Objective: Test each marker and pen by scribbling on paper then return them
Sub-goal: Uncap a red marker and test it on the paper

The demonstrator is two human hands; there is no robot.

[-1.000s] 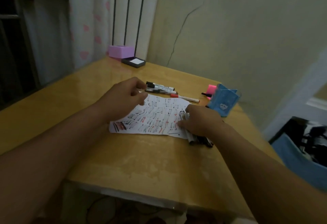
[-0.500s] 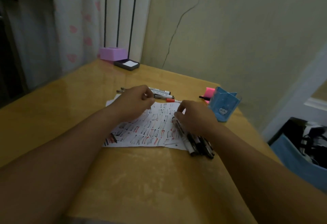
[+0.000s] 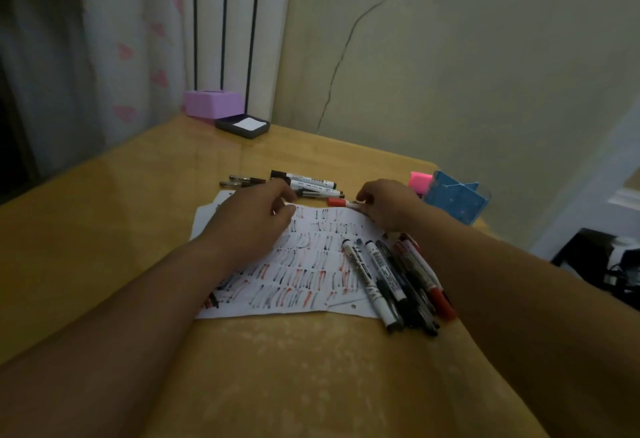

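Two hands work at the paper's (image 3: 304, 264) far edge: right hand (image 3: 391, 205) pinches a red-capped marker (image 3: 337, 202); left hand (image 3: 256, 219), loosely curled, pins the sheet. Light, stiff, slick; grip mid-barrel.

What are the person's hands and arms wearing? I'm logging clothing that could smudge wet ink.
Nothing that shows. The left hand and right hand are bare: no gloves, and no rings that can be made out. Both forearms are uncovered to the frame edge, with no sleeves, watch or bracelet in view. The dim, soft picture could hide small details.
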